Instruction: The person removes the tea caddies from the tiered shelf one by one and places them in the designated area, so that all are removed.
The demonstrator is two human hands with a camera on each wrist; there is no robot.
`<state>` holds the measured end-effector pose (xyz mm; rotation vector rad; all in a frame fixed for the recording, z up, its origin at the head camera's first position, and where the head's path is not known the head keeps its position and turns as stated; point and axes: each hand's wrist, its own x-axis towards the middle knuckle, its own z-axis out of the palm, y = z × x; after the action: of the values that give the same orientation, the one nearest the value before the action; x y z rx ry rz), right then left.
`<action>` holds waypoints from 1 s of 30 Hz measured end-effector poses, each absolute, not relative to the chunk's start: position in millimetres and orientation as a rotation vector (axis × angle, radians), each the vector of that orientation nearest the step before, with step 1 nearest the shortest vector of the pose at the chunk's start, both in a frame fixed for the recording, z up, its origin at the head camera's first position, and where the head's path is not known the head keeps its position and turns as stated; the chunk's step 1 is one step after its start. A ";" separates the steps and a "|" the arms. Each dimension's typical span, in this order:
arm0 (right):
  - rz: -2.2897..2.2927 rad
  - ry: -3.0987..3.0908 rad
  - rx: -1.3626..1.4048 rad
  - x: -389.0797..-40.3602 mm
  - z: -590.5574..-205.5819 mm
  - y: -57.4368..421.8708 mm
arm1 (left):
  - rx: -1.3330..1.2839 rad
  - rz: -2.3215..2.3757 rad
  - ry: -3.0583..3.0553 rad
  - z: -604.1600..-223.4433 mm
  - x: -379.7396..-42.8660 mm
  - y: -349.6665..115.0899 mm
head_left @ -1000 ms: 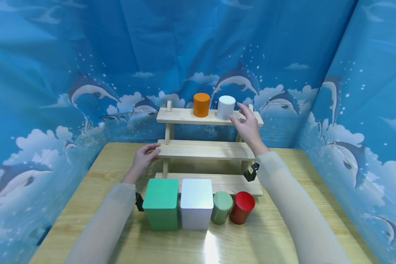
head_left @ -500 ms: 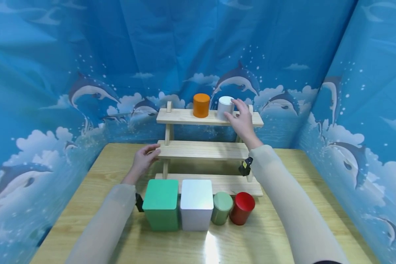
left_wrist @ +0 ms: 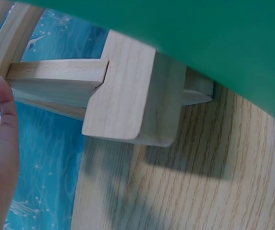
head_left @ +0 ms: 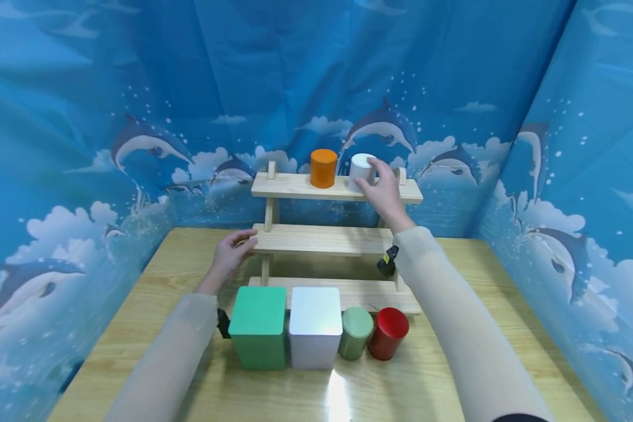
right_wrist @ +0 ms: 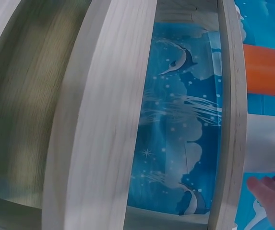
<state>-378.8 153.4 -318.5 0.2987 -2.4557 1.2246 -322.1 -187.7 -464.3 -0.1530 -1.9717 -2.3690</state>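
One yellow label [head_left: 386, 258] on the black wrist device [head_left: 384, 268] is too small to read. On the far top shelf [head_left: 290, 186], just right of the orange can [head_left: 323, 170], the white can [head_left: 358, 169] stands upright at the right hand [head_left: 385, 190], whose thumb and fingers curl round its right side. Farther left, the left hand [head_left: 230, 256] pinches the left end of the middle shelf [head_left: 322, 239].

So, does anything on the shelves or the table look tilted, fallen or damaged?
Nothing stands out; no damage shows. The orange cylinder and white cylinder stand upright on the top shelf, the green box, white box, pale green cylinder and red cylinder upright in front.
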 end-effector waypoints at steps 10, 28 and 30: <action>1.262 -2.332 0.289 -381.2 -327.7 150.3 | -0.149 -2.375 -1.990 -460.4 -320.4 -188.8; 1.245 -2.135 0.431 -368.7 -338.8 150.2 | -0.112 -2.324 -2.020 -462.0 -319.0 -184.7; 1.238 -2.130 0.438 -366.4 -339.4 151.4 | -0.105 -2.318 -2.028 -461.3 -319.5 -185.3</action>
<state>-366.4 151.4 -339.4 0.4380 -2.1299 1.2376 -319.5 -185.3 -461.3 -0.1049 -2.0283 -2.3179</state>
